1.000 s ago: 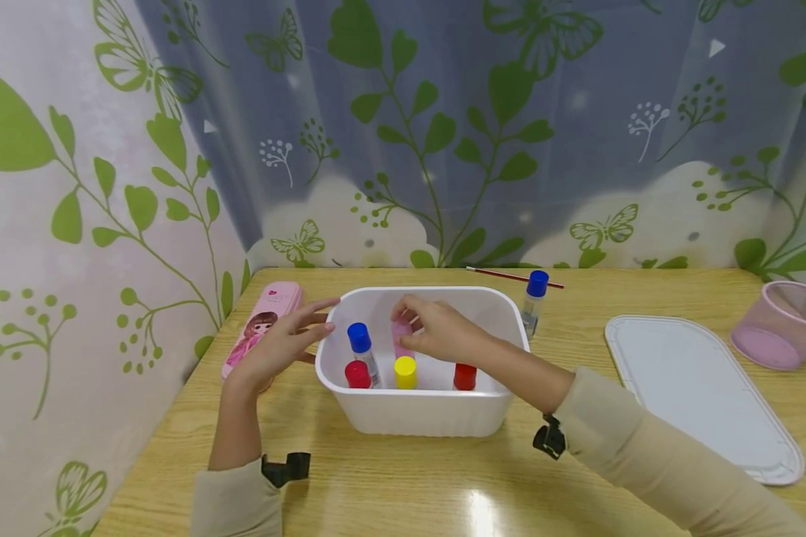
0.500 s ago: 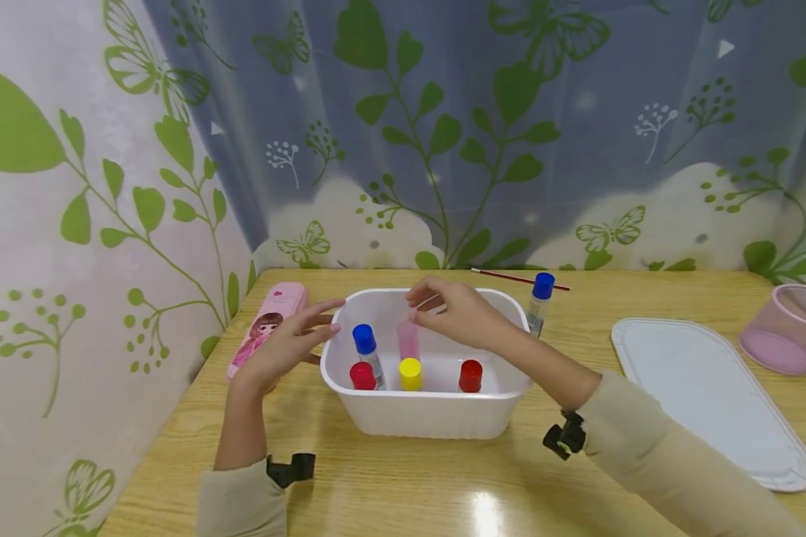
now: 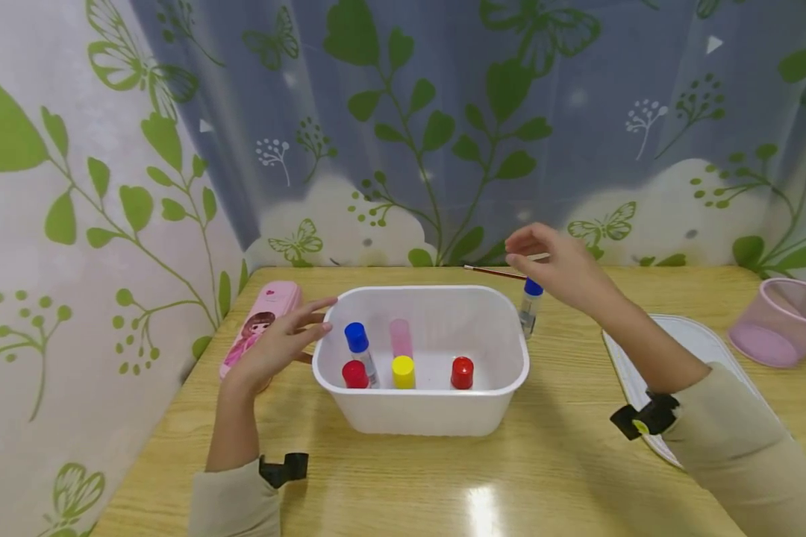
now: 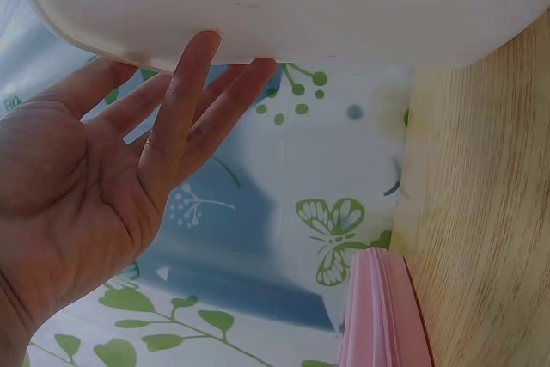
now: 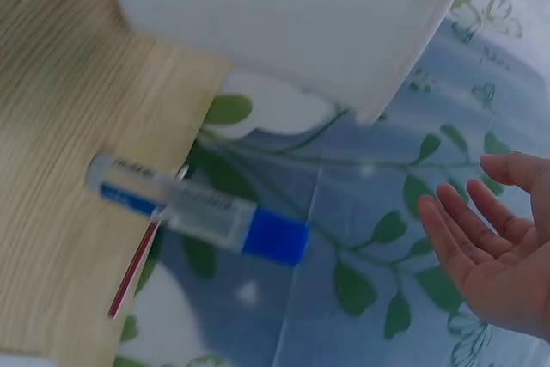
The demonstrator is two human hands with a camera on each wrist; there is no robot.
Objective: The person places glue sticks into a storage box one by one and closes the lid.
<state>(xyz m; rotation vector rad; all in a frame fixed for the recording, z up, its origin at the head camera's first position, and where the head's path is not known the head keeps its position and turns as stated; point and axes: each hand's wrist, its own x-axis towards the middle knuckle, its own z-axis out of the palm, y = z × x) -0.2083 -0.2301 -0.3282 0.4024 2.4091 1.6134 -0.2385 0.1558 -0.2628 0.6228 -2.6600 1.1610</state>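
Note:
My left hand (image 3: 278, 344) touches the left side of a white plastic tub (image 3: 419, 414) with spread fingers. In the left wrist view those fingertips meet the tub's wall near its rim. Inside the tub stand a clear bottle with a blue cap (image 3: 357, 339), a pink translucent tube (image 3: 401, 339), and several bright caps: crimson (image 3: 355, 374), yellow (image 3: 404, 373) and red (image 3: 463, 373); the bodies below these caps are mostly hidden. Outside, by the right wall, a blue-capped clear bottle (image 5: 198, 212) stands upright. Above it hovers my right hand (image 3: 564, 270), holding nothing, its fingers loosely bent.
A pink pencil case (image 3: 262, 324) lies left of the tub. Behind, a thin dark-red stick (image 3: 490, 271) lies near the table's back edge. At right are a white tray (image 3: 692, 335), partly covered by the right arm, and a pink mesh cup (image 3: 772, 335).
My right hand has let go of the pink tube, risen out of the tub and moved right, over the bottle outside. The tube stays in the tub; my left hand holds its place.

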